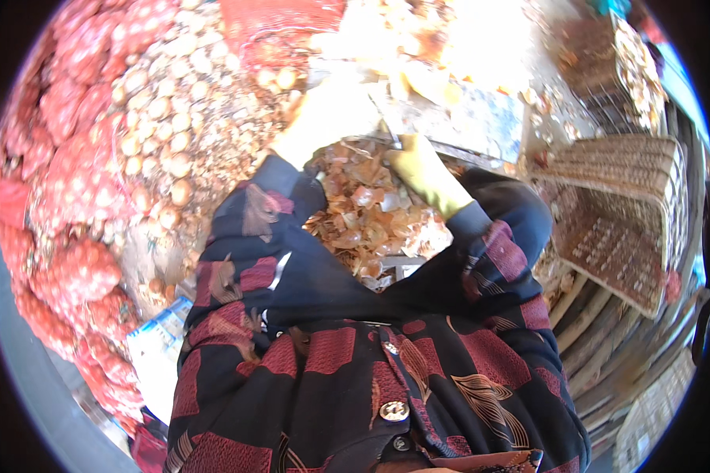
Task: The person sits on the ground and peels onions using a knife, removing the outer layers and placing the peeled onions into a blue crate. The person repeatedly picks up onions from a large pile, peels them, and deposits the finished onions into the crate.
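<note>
My left hand (322,118), in a pale yellow glove, reaches forward at the upper middle. Glare washes out its fingers, so what it holds cannot be told. To its right, my right hand (414,159), in a yellow glove, is closed around a thin knife (392,131) that points up and left towards the left hand. Papery onion skins (361,219) are heaped between my legs, below both hands. Beyond the right hand lies a flat board (491,121) with a worn, mottled surface. Whole onions (180,142) are piled on the left.
Red mesh sacks of onions (83,272) line the left side, and another red mesh sack (281,29) stands ahead. On the right are an overturned plastic crate (615,195), a filled crate (597,77) and wooden poles (597,331). Strong glare covers the top middle.
</note>
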Demonstrator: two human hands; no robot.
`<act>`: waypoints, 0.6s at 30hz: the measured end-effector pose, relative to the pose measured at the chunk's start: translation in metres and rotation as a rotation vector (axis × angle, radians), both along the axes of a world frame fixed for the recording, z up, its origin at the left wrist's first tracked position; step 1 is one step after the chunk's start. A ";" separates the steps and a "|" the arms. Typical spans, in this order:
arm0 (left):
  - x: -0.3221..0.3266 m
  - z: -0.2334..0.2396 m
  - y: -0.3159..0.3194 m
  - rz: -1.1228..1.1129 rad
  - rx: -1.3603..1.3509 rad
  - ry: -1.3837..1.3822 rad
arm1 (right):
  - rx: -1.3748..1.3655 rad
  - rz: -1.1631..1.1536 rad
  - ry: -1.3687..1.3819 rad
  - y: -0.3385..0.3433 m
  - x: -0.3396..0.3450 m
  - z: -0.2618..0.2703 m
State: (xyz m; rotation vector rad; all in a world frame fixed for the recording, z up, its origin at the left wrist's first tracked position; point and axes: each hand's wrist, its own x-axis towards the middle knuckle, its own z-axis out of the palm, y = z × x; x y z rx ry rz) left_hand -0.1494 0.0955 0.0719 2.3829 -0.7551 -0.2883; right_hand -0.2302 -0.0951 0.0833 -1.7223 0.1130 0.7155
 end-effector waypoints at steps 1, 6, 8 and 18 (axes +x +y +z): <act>-0.003 0.002 -0.002 -0.075 0.146 -0.255 | 0.143 -0.039 0.139 -0.003 -0.004 0.002; -0.019 0.005 -0.010 0.013 -0.174 -0.700 | 0.220 -0.137 -0.195 0.005 -0.010 -0.008; -0.031 0.005 -0.007 0.054 0.070 -0.749 | 0.027 -0.125 -0.193 0.012 -0.006 -0.022; -0.076 0.007 0.006 0.234 -0.104 -0.288 | -0.589 0.130 -0.774 0.004 -0.014 -0.037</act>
